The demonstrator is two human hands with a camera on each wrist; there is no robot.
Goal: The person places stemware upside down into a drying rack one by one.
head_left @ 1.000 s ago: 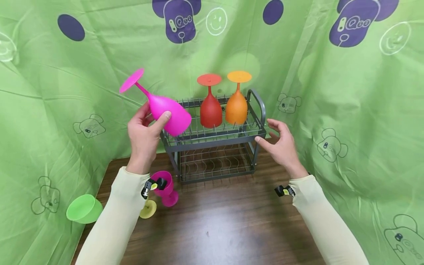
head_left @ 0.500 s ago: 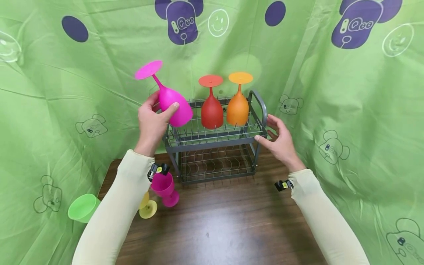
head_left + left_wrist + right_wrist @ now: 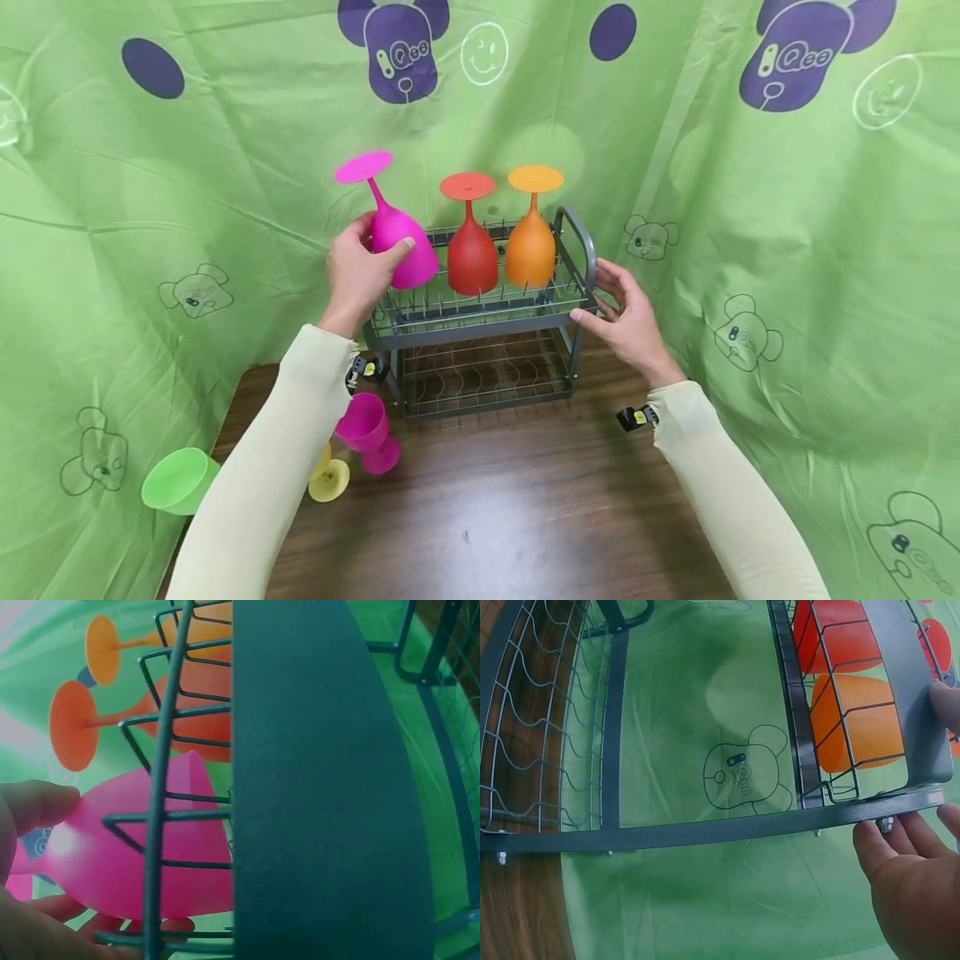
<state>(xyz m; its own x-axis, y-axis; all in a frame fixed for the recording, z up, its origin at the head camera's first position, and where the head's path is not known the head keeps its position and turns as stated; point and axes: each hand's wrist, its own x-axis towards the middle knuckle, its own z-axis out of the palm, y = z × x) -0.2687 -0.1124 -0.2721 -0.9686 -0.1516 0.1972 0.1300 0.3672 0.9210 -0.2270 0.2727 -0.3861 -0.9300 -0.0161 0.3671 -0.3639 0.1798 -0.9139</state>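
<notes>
A bright pink plastic goblet [image 3: 405,250], tilted with its foot up and bowl mouth down, is at the left of the dish rack's upper tier. My left hand [image 3: 356,275] grips its bowl, thumb in front and fingers behind. In the left wrist view the goblet [image 3: 97,847] shows behind the rack's wires; whether its rim rests on them I cannot tell. A red goblet [image 3: 472,258] and an orange goblet [image 3: 531,254] stand upside down on the dark grey dish rack [image 3: 480,330]. My right hand [image 3: 633,325] holds the rack's right front corner, thumb in front, fingers along the side.
On the wooden table [image 3: 480,517] at left, a magenta goblet [image 3: 362,423] stands upright near a yellow goblet [image 3: 328,481] partly behind my sleeve. A green goblet [image 3: 178,480] is farther left. Green printed cloth [image 3: 285,150] hangs behind the rack and at both sides.
My left hand has brought the pink goblet to the right, over the rack, and turned it more nearly upside down. My right fingers have closed in on the rack's side.
</notes>
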